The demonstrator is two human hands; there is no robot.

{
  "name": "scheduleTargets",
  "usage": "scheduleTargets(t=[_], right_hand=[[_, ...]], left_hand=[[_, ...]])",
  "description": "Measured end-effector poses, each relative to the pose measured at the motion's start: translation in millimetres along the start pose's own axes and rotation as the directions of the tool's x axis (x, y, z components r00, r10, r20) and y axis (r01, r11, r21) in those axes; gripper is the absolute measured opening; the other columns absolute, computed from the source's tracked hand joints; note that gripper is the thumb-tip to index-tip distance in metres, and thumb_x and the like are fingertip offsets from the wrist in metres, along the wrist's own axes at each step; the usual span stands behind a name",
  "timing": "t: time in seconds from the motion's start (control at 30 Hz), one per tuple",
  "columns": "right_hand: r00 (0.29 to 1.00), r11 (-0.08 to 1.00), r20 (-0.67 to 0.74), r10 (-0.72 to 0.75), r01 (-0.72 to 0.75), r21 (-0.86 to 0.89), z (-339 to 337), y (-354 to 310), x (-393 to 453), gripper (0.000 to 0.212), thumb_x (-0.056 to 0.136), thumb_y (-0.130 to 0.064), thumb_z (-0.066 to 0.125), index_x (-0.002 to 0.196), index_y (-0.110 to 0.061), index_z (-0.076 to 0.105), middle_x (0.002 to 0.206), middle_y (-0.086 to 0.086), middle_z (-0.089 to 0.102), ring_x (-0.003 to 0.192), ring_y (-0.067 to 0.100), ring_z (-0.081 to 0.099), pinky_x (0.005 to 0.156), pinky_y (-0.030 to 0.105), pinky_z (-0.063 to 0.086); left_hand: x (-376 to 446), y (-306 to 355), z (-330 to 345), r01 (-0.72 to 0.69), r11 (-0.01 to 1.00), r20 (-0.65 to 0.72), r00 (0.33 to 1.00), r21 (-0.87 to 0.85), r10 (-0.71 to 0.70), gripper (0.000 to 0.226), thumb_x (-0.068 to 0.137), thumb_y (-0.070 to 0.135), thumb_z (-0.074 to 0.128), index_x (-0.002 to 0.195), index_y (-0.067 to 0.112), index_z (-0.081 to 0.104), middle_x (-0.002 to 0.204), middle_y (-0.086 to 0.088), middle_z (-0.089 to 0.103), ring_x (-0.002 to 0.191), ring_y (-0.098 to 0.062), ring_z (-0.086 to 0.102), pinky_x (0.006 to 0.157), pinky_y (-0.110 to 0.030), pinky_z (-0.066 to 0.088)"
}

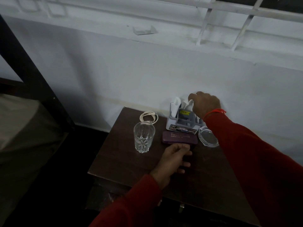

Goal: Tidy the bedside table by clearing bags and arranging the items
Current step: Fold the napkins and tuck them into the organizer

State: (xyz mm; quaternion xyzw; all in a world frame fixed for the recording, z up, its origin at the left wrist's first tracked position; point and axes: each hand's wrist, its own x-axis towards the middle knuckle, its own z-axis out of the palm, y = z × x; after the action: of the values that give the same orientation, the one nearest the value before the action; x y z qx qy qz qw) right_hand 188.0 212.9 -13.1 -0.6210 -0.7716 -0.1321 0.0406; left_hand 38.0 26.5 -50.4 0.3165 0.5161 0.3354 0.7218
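The dark wooden bedside table (124, 163) stands against the white wall. At its back sits a grey organiser (181, 122) with white paper sticking out of it. My right hand (205, 104) is above the organiser, its fingers shut on a piece of that white paper (188, 102). In front of the organiser lies a purple case (179, 138). My left hand (174, 158) rests just in front of the case, fingers curled around a dark object that is hard to make out. An empty drinking glass (144, 138) stands upright to the left.
A coiled white cable (148, 117) lies behind the glass. A clear glass ashtray (208, 136) sits right of the case, partly under my right sleeve. A dark bed frame (32, 76) and mattress fill the left. A window grille runs above the wall.
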Motion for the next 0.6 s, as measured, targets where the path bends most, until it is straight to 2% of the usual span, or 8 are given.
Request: scheduleTargets(t=[0.07,0.13,0.23,0.37,0.47,0.6], right_hand=[[0.999,0.998,-0.010,-0.033,0.032,-0.055,0.5,-1.4,-0.3,0.031,0.086,-0.008,0.049,0.108,-0.023,0.065,0.104,0.011,0.065,0.094,0.037,0.063,0.080,0.042,0.046],[0.994,0.999,0.108,-0.027,0.029,-0.016,0.5,-3.8,4.3,0.034,0.087,-0.009,0.049,0.112,-0.027,0.065,0.109,0.009,0.066,0.100,0.035,0.063,0.087,0.043,0.044],[0.949,0.998,0.314,-0.022,0.004,0.058,1.9,-8.4,9.2,0.037,0.086,-0.013,0.053,0.116,-0.033,0.063,0.119,0.005,0.066,0.111,0.031,0.060,0.098,0.044,0.039],[0.932,1.000,0.361,-0.023,0.016,0.023,3.0,-11.7,8.6,0.034,0.089,-0.017,0.051,0.116,-0.036,0.061,0.119,0.004,0.065,0.112,0.031,0.058,0.100,0.046,0.035],[0.958,1.000,0.285,-0.022,0.025,-0.009,-4.0,-12.6,9.3,0.033,0.089,-0.017,0.050,0.114,-0.033,0.063,0.115,0.007,0.063,0.108,0.034,0.060,0.097,0.047,0.039],[0.998,0.982,-0.007,0.064,-0.062,0.177,-10.1,-9.8,7.7,0.028,0.089,-0.011,0.047,0.108,-0.023,0.064,0.103,0.011,0.068,0.095,0.038,0.065,0.083,0.044,0.051]], left_hand=[[-0.6,-0.6,1.3,0.000,1.000,0.005,1.000,0.007,0.000,0.026,0.098,0.038,0.058,0.120,0.025,0.065,0.119,0.005,0.073,0.089,-0.017,0.069,0.061,-0.024,0.049],[-0.9,-1.1,2.0,-0.001,1.000,0.013,1.000,0.009,0.000,0.027,0.098,0.038,0.058,0.120,0.024,0.065,0.119,0.004,0.073,0.088,-0.017,0.069,0.061,-0.024,0.049],[-0.7,-0.8,1.2,0.003,1.000,0.005,1.000,0.006,-0.003,0.027,0.098,0.038,0.058,0.120,0.023,0.065,0.120,0.003,0.073,0.087,-0.017,0.069,0.060,-0.024,0.049],[0.5,-1.4,0.6,-0.003,1.000,0.000,1.000,0.008,0.003,0.026,0.099,0.036,0.057,0.120,0.024,0.065,0.120,0.003,0.073,0.086,-0.017,0.068,0.061,-0.024,0.049],[0.1,-1.2,0.7,-0.002,1.000,0.007,1.000,0.011,0.002,0.025,0.099,0.036,0.057,0.121,0.025,0.065,0.120,0.003,0.072,0.087,-0.017,0.068,0.062,-0.025,0.049],[-1.3,0.7,1.5,-0.001,1.000,0.004,1.000,0.008,0.001,0.029,0.099,0.036,0.057,0.123,0.021,0.064,0.122,0.002,0.072,0.088,-0.018,0.067,0.061,-0.024,0.048]])
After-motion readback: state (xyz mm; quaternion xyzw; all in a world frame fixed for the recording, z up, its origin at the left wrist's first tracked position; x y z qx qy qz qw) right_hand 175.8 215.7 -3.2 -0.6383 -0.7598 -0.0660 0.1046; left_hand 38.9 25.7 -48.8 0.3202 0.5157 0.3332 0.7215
